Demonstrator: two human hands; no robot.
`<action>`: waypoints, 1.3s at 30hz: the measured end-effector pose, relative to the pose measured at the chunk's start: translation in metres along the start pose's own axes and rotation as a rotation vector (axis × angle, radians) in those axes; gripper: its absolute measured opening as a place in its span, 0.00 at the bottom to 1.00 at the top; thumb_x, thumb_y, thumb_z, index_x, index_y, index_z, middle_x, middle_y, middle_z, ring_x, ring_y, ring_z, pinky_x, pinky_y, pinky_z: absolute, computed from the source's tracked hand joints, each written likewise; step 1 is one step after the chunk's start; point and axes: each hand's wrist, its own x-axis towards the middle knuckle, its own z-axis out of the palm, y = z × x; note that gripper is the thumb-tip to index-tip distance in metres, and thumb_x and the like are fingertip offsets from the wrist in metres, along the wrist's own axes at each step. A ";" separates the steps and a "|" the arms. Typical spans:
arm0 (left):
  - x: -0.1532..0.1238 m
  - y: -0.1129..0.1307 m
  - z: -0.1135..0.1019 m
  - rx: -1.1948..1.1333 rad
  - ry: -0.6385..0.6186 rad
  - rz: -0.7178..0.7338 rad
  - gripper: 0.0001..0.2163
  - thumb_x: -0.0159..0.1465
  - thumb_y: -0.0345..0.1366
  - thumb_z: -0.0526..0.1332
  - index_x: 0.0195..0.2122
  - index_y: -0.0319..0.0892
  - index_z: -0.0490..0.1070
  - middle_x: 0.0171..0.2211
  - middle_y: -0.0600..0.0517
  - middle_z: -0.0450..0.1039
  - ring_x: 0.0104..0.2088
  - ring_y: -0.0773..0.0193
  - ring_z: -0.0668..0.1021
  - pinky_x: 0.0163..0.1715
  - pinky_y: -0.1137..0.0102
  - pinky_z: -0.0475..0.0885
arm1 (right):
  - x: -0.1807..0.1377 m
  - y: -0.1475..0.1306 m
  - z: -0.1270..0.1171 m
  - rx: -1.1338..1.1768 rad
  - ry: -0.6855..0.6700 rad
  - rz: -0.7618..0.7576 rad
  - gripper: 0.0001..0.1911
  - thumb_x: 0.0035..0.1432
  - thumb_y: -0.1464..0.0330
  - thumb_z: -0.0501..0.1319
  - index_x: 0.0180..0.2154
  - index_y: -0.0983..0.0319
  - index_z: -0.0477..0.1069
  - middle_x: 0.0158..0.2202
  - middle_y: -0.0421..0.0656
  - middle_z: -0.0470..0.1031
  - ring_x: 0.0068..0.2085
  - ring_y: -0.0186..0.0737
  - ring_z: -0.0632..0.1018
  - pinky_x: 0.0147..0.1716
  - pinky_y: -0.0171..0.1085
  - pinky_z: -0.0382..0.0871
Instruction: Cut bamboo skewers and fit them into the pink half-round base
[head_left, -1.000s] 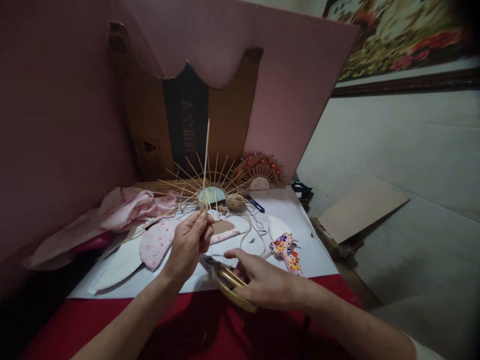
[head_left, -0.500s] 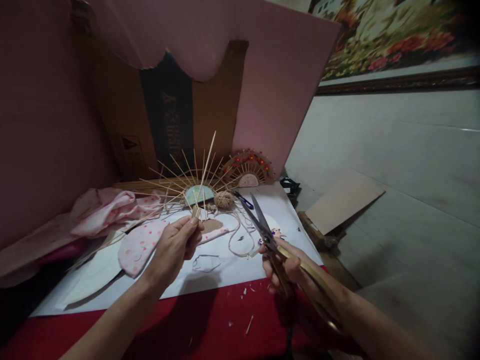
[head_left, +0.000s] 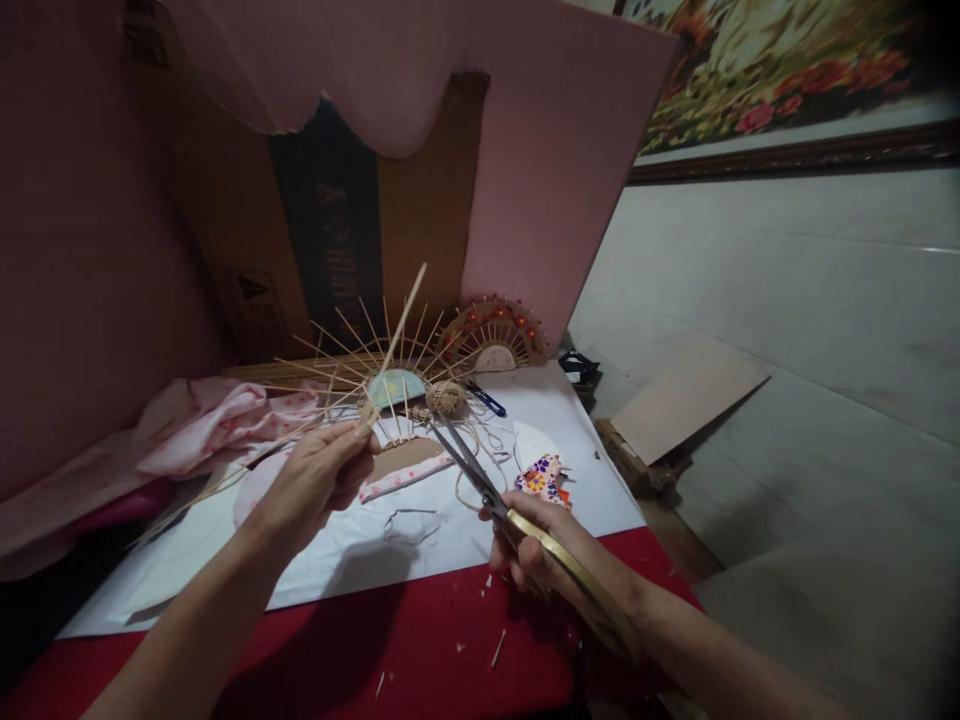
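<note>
My left hand (head_left: 326,470) pinches a thin wooden stick (head_left: 405,315), which points up and slightly right; shorter stick ends may sit in the same grip, but I cannot count them. My right hand (head_left: 547,545) is wrapped round gold-handled scissors (head_left: 472,468), blades a little apart and aimed up-left, clear of the stick. Behind the left hand, a half-round piece with a green-blue centre (head_left: 397,389) has thin sticks fanning out of it. Below it lies a cardboard piece (head_left: 409,458) edged with dotted pink cloth, with short sticks standing at its top edge.
A twine ball (head_left: 447,398) and a blue cutter (head_left: 486,398) lie behind the scissors. A finished-looking fan with red flowers (head_left: 499,320) leans on the pink board (head_left: 547,180). Dotted cloth (head_left: 217,420) is bunched at left, flowered scraps (head_left: 544,480) at right. White paper (head_left: 330,560) covers part of the red table (head_left: 420,640).
Both hands have shifted left, the right one with the scissors. The stick leans further right. The cardboard piece and flowered scraps show more fully now.
</note>
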 end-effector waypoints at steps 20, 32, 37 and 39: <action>-0.013 -0.013 0.015 0.144 -0.425 -0.189 0.16 0.63 0.47 0.53 0.26 0.39 0.65 0.13 0.61 0.52 0.13 0.76 0.51 0.11 0.78 0.43 | 0.015 -0.011 0.010 -0.228 -0.070 -0.085 0.34 0.47 0.37 0.51 0.36 0.62 0.58 0.25 0.35 0.57 0.24 0.29 0.56 0.20 0.31 0.50; -0.016 -0.010 0.015 0.228 -0.469 -0.211 0.17 0.63 0.48 0.52 0.27 0.38 0.66 0.14 0.60 0.55 0.13 0.76 0.53 0.12 0.76 0.44 | 0.018 -0.014 0.016 -0.266 -0.061 -0.052 0.36 0.46 0.36 0.50 0.36 0.63 0.57 0.26 0.38 0.60 0.25 0.31 0.59 0.21 0.32 0.53; -0.014 -0.013 0.012 0.242 -0.477 -0.217 0.18 0.62 0.49 0.53 0.28 0.39 0.67 0.14 0.60 0.55 0.13 0.76 0.53 0.12 0.76 0.44 | 0.020 -0.009 0.016 -0.246 -0.070 -0.056 0.35 0.47 0.37 0.49 0.36 0.63 0.58 0.24 0.36 0.58 0.24 0.30 0.57 0.20 0.31 0.52; -0.014 -0.014 0.011 0.246 -0.483 -0.217 0.18 0.62 0.49 0.53 0.28 0.39 0.67 0.14 0.60 0.55 0.13 0.76 0.53 0.12 0.76 0.44 | 0.020 -0.007 0.017 -0.252 -0.052 -0.064 0.35 0.47 0.37 0.49 0.36 0.63 0.58 0.24 0.36 0.58 0.24 0.30 0.58 0.21 0.31 0.52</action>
